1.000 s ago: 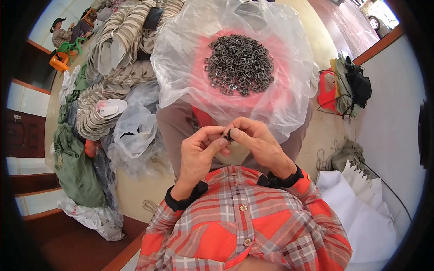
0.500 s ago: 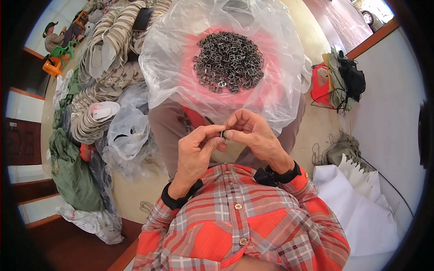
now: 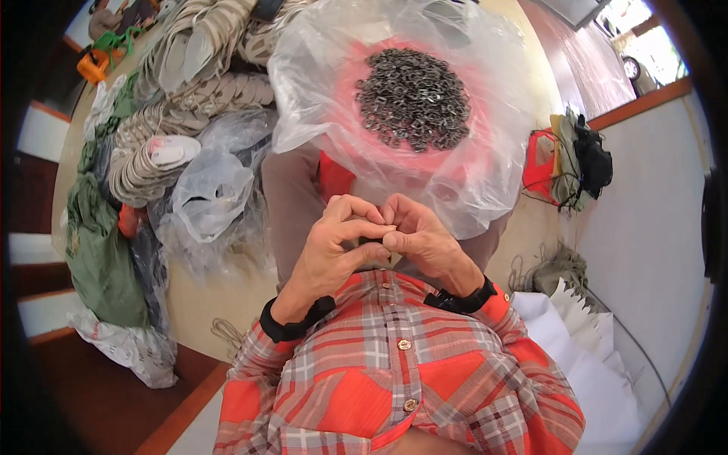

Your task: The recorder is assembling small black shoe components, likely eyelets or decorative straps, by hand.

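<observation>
My left hand [image 3: 334,241] and my right hand [image 3: 425,239] meet at the fingertips in front of my shirt. Both are closed in a pinch, thumbs against fingers, around something small and mostly hidden. A little dark shows under the left fingers, too little to name. Just beyond the hands, a heap of small dark metal buckles [image 3: 413,98] lies on a clear plastic sheet [image 3: 303,106]. Pink-red shows through the sheet beneath the heap.
On the left are rows of beige sandals or shoe parts [image 3: 152,171], plastic bags [image 3: 212,197] and a green sack [image 3: 106,258]. A red stool [image 3: 539,159] with bags stands right, above white sheet material [image 3: 561,349]. Another person [image 3: 106,23] sits far left.
My view has shifted, so the heap appears farther right. The fingertips have drawn closer together, and the small dark piece seen between them before is now mostly covered.
</observation>
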### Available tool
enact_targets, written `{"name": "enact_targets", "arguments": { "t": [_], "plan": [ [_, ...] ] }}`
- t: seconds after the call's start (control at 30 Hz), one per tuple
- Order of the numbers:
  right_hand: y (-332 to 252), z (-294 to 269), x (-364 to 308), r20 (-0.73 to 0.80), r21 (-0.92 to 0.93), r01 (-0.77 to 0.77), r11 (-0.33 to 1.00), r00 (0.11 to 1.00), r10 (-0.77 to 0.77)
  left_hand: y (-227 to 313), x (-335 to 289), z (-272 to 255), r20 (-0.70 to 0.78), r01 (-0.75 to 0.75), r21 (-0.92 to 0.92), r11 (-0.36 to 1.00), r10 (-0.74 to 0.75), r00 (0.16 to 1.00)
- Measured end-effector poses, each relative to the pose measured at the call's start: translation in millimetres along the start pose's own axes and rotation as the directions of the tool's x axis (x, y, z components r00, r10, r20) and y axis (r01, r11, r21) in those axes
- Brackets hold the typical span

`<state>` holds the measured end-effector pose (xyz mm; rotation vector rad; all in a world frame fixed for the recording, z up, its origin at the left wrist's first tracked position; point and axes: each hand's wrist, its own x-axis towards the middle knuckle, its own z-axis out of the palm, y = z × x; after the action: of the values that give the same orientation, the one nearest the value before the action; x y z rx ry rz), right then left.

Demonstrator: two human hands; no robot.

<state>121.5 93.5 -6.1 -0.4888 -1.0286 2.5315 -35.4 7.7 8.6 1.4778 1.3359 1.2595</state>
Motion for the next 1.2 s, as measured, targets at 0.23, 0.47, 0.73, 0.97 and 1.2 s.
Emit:
{"name": "enact_targets", "arguments": {
  "t": [0.23,0.47,0.73,0.97,1.2],
  "plan": [
    [37.9,16.3,46.2,-0.103,-0.023,0.033,0.999,0.994,-0.035,-34.5,-47.2,-12.5,-0.246,0.17,-0.743,0.648,-0.5,0.831],
    [68.3,35.0,79.6,-0.225,-0.595,-0.122,0.795,0.974,-0.018,-65.2,-62.0,-30.3,-0.271,0.142,-0.856,0.497,-0.666,0.695],
    [76.8,41.2,98.8,-0.237,-0.662,-0.276,0.697,0.959,0.155,-75.2,-64.3,-49.3,-0.497,0.243,-0.634,0.734,-0.627,0.6],
    [99.7,45.3,124.3,-0.33,-0.682,-0.309,0.662,0.939,0.099,-114.0,-61.8,-50.5,-0.103,-0.094,-0.994,0.058,-0.795,0.598],
    [100.9,7.2,120.5,-0.241,-0.814,-0.33,0.478,0.941,0.239,-304.8,-34.8,-137.3,-0.516,0.608,-0.444,0.658,-0.743,0.426]
  ]
}}
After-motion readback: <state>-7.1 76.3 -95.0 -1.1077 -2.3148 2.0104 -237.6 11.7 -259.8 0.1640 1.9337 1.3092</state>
